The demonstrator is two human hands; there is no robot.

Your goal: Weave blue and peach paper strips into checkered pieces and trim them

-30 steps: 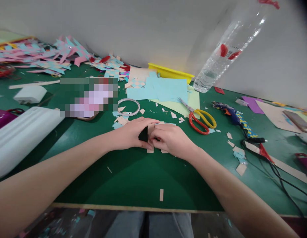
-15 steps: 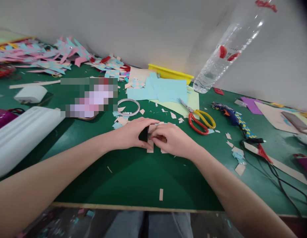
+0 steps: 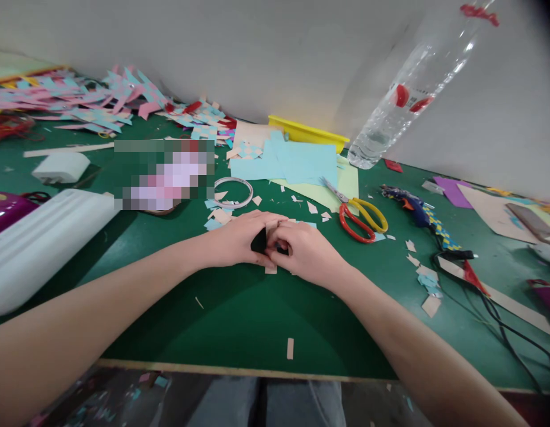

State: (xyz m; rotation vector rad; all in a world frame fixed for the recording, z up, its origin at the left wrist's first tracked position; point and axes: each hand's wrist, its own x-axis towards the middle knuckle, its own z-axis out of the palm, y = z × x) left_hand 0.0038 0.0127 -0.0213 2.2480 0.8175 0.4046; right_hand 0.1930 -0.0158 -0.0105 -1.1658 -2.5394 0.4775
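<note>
At the middle of the green table, my left hand [image 3: 234, 240] is curved, its thumb and forefinger pressed on both ends of a pale pink paper strip [image 3: 271, 268]. A dark gap shows inside its curve. My right hand [image 3: 308, 246] meets it from the other side, fingertips pinched together on the paper between the hands. Most of that paper is hidden beneath the fingers, and a bit of light blue paper [image 3: 311, 225] pokes out behind the right knuckles. Closer to the front edge lies a single short pink strip [image 3: 290, 349].
Scissors [image 3: 355, 213] with red and yellow handles lie right of my hands, near a glue gun [image 3: 412, 207]. Behind are a tape ring [image 3: 233, 193], blue paper sheets [image 3: 301, 160] and a clear bottle [image 3: 403, 95]. A long white case [image 3: 53, 243] lies left; paper scraps are scattered around.
My right fingers have shifted slightly left and closer to my left hand, curling in over the paper. The whole view has moved a little; the left hand keeps its pose.
</note>
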